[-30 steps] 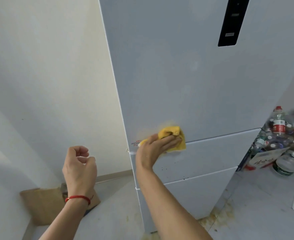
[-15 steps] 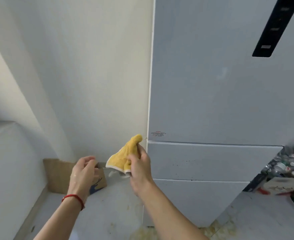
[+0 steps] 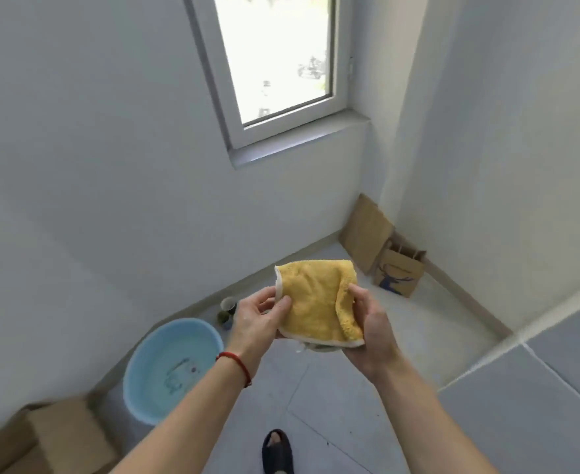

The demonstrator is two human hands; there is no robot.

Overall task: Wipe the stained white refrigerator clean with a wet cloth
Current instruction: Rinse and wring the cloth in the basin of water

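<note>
In the head view, the yellow cloth [image 3: 317, 302] sits at the centre of the frame, spread between both hands and held up above the grey tiled floor [image 3: 333, 405]. It is partly opened out, with a pale hem showing along its upper left corner and its lower edge, and its right side folded over into a thick roll.

The left hand [image 3: 257, 316] holds the cloth's left edge: the thumb lies on the front face and the fingers are tucked behind, so the hand is pinched on the fabric. A red cord bracelet [image 3: 237, 366] circles that wrist.

The right hand [image 3: 372, 328] grips the folded right edge, thumb pressed on top near the fold and fingers curled beneath the lower right corner, closed on the cloth.

The refrigerator [image 3: 535, 405] shows only as a grey-white panelled surface in the lower right corner of the frame, well apart from the cloth and untouched by either hand.

In the lower left stands a light blue basin [image 3: 168, 367] with water in it, and beside it in the corner cardboard boxes [image 3: 52, 439]. A small cup [image 3: 227, 305] stands on the floor just behind the basin. In the centre right, flat cardboard [image 3: 365, 232] leans on the wall next to a brown paper bag [image 3: 399, 271]. A window [image 3: 274, 56] fills the upper middle. A dark slipper [image 3: 276, 451] shows at the bottom edge.
</note>
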